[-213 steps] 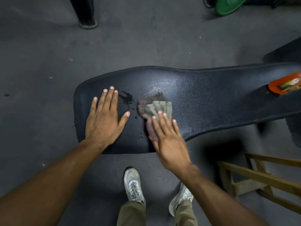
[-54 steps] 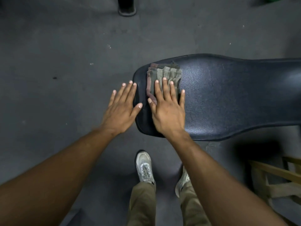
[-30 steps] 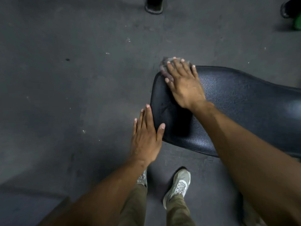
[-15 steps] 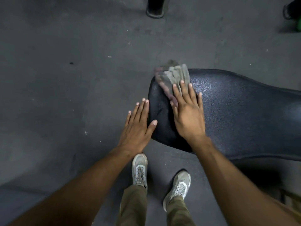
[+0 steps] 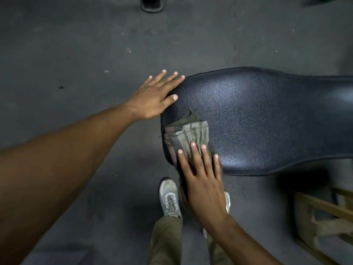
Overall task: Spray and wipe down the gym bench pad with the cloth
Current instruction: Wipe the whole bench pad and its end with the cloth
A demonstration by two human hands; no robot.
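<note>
We see the black bench pad (image 5: 267, 119) stretching from the middle of the view out past the right edge, so its far length is cut off; its textured vinyl catches a soft sheen near the rounded end. On that rounded end, at the near left corner, lies the folded grey-green cloth (image 5: 188, 133), its layered edges with a reddish trim lining up with the pad's rim. One small corner of the cloth sticks up toward the pad's middle. Our right hand (image 5: 202, 184) lies flat on the near part of the cloth, fingers straight and slightly spread, pressing it onto the pad; the palm hangs over the pad's near edge and hides the cloth's lower end. Our left hand (image 5: 154, 96) rests with straight, spread fingers on the far left curve of the pad, gripping nothing, thumb tip on the vinyl. Below, a pale sneaker (image 5: 170, 197) stands on the dark floor (image 5: 76, 44), while the other shoe is mostly hidden behind the right wrist. A wooden frame (image 5: 324, 222) is blurred and cut off at the lower right, and a dark post base (image 5: 151, 5) is clipped by the top edge
</note>
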